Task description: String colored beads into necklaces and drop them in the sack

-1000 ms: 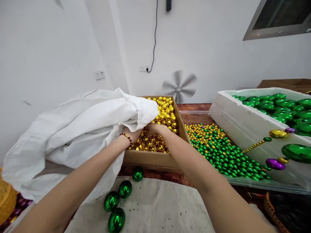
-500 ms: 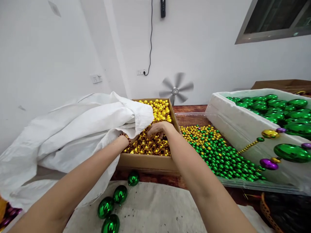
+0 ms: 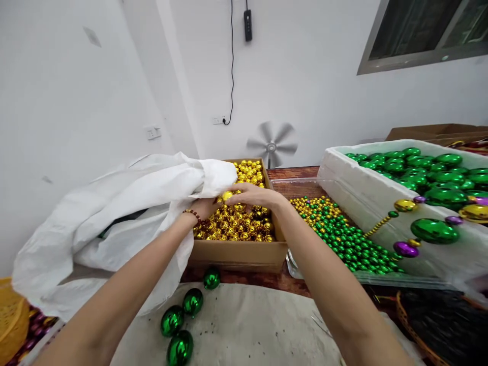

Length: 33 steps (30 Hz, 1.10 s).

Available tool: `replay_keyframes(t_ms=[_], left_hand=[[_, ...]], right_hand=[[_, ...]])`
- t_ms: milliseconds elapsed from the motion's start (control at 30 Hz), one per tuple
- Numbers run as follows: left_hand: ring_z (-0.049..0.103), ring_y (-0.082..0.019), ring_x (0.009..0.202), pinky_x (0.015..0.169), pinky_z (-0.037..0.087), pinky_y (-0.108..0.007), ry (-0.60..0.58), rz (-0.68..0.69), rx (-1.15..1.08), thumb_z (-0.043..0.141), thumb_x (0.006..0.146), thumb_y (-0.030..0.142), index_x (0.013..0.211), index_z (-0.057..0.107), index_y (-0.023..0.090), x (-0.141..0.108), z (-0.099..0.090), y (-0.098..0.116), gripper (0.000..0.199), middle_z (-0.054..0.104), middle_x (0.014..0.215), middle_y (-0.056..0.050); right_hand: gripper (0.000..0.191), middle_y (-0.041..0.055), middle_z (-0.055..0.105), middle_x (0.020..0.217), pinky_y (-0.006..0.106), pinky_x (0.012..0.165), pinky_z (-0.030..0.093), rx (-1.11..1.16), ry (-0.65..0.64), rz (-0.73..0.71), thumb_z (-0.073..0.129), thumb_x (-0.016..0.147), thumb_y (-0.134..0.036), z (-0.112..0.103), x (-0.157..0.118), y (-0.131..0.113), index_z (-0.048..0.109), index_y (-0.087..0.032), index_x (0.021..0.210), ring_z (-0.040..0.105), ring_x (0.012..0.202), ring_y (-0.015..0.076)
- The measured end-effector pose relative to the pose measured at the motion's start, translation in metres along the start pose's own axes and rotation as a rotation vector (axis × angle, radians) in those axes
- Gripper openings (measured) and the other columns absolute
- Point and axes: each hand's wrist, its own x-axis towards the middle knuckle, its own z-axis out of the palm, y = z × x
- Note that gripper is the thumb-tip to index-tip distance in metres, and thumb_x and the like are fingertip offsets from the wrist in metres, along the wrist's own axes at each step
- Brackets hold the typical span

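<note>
A cardboard box (image 3: pixel 244 250) full of shiny gold balls (image 3: pixel 232 226) stands on the dark red wooden table. My right hand (image 3: pixel 251 195) reaches over the box from the right, fingers bent round a gold ball (image 3: pixel 227 195) near the white cloth. My left hand (image 3: pixel 208 207), with a beaded bracelet at the wrist, is at the box's left side, close to my right fingertips. Its fingers are mostly hidden by the bag-like white cloth (image 3: pixel 145 188), which drapes over the box's left part.
Several green balls (image 3: pixel 192 302) lie on the pale cloth in front. A clear tray (image 3: pixel 381 278) of small beads and a foam box (image 3: pixel 366 178) of green ornaments stand right. Behind is a fan (image 3: pixel 271 147); a dark-filled basket (image 3: pixel 442 325) sits lower right.
My right hand has lifted from among the gold balls and moved slightly left, with a ball now at its fingers. The whole view has shifted a little.
</note>
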Motion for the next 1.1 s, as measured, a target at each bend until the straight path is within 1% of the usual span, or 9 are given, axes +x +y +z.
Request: replay_keyframes(t_ms=[100, 167, 267, 400, 533, 667, 833, 967, 1100], left_hand=[[0.066, -0.024, 0.093, 0.088, 0.053, -0.038, 0.002, -0.004, -0.157, 0.046, 0.096, 0.042, 0.106, 0.068, 0.017, -0.021, -0.018, 0.012, 0.035, 0.073, 0.098, -0.006], [0.065, -0.021, 0.083, 0.081, 0.054, -0.035, 0.116, 0.022, -0.228, 0.048, 0.095, 0.046, 0.107, 0.066, 0.017, -0.054, -0.023, 0.028, 0.036, 0.072, 0.094, -0.005], [0.065, -0.020, 0.093, 0.086, 0.053, -0.036, 0.239, 0.080, -0.191, 0.052, 0.095, 0.042, 0.116, 0.061, 0.019, -0.129, -0.010, 0.061, 0.033, 0.069, 0.105, -0.007], [0.065, -0.023, 0.095, 0.073, 0.055, -0.034, -0.102, 0.070, 0.022, 0.051, 0.095, 0.031, 0.113, 0.060, 0.019, -0.219, 0.039, 0.096, 0.024, 0.065, 0.103, -0.008], [0.064, -0.027, 0.104, 0.074, 0.056, -0.036, -0.349, -0.121, 0.176, 0.048, 0.095, 0.024, 0.106, 0.061, 0.018, -0.245, 0.082, 0.102, 0.019, 0.063, 0.108, -0.010], [0.064, -0.028, 0.107, 0.078, 0.057, -0.038, -0.358, -0.151, 0.181, 0.052, 0.094, 0.026, 0.111, 0.061, 0.019, -0.241, 0.092, 0.095, 0.021, 0.063, 0.114, -0.010], [0.067, -0.023, 0.095, 0.078, 0.057, -0.036, -0.117, -0.177, 0.141, 0.046, 0.099, 0.031, 0.110, 0.063, 0.021, -0.264, 0.065, 0.064, 0.023, 0.067, 0.103, -0.007], [0.067, -0.028, 0.104, 0.082, 0.057, -0.040, 0.018, -0.317, 0.276, 0.045, 0.098, 0.028, 0.121, 0.060, 0.019, -0.290, 0.034, 0.019, 0.029, 0.069, 0.111, -0.012], [0.069, -0.035, 0.106, 0.079, 0.058, -0.045, -0.028, -0.550, 0.296, 0.053, 0.093, 0.030, 0.152, 0.031, 0.014, -0.293, 0.020, -0.018, 0.065, 0.056, 0.139, -0.023]], right_hand=[[0.036, 0.0041, 0.061, 0.120, 0.028, 0.077, 0.054, 0.004, -0.173, -0.147, 0.068, 0.085, -0.038, 0.028, -0.054, -0.020, 0.066, -0.026, 0.119, 0.060, 0.097, 0.0176], [0.032, 0.0041, 0.058, 0.122, 0.033, 0.096, 0.048, -0.122, -0.338, -0.182, 0.073, 0.081, -0.032, 0.059, -0.085, -0.015, 0.070, -0.025, 0.112, 0.058, 0.110, 0.0210], [0.028, 0.0062, 0.054, 0.124, 0.038, 0.092, 0.048, -0.288, -0.382, 0.065, 0.072, 0.080, -0.030, 0.110, -0.113, 0.015, 0.071, -0.024, 0.108, 0.061, 0.102, 0.0243], [0.030, 0.0092, 0.054, 0.122, 0.035, 0.083, 0.049, -0.418, -0.297, 0.243, 0.065, 0.081, -0.025, 0.164, -0.115, 0.058, 0.068, -0.020, 0.110, 0.064, 0.098, 0.0256], [0.032, 0.0143, 0.051, 0.134, 0.039, 0.083, 0.052, -0.588, -0.199, 0.253, 0.057, 0.083, -0.019, 0.197, -0.097, 0.075, 0.068, -0.019, 0.114, 0.064, 0.108, 0.0303], [0.042, 0.0161, 0.040, 0.153, 0.045, 0.085, 0.055, -0.714, -0.163, 0.210, 0.052, 0.085, -0.014, 0.217, -0.088, 0.080, 0.066, -0.021, 0.124, 0.059, 0.119, 0.0358], [0.055, 0.0153, 0.035, 0.159, 0.045, 0.077, 0.058, -0.856, -0.185, 0.186, 0.054, 0.082, -0.009, 0.212, -0.087, 0.071, 0.061, -0.024, 0.135, 0.064, 0.112, 0.0367], [0.033, 0.0152, 0.068, 0.122, 0.041, 0.071, 0.057, -0.908, -0.221, 0.105, 0.051, 0.089, -0.016, 0.198, -0.071, 0.040, 0.070, -0.019, 0.116, 0.072, 0.093, 0.0332], [0.026, 0.0111, 0.074, 0.099, 0.038, 0.072, 0.056, -0.881, -0.156, -0.050, 0.050, 0.092, -0.019, 0.205, -0.028, 0.005, 0.071, -0.019, 0.107, 0.073, 0.089, 0.0301]])
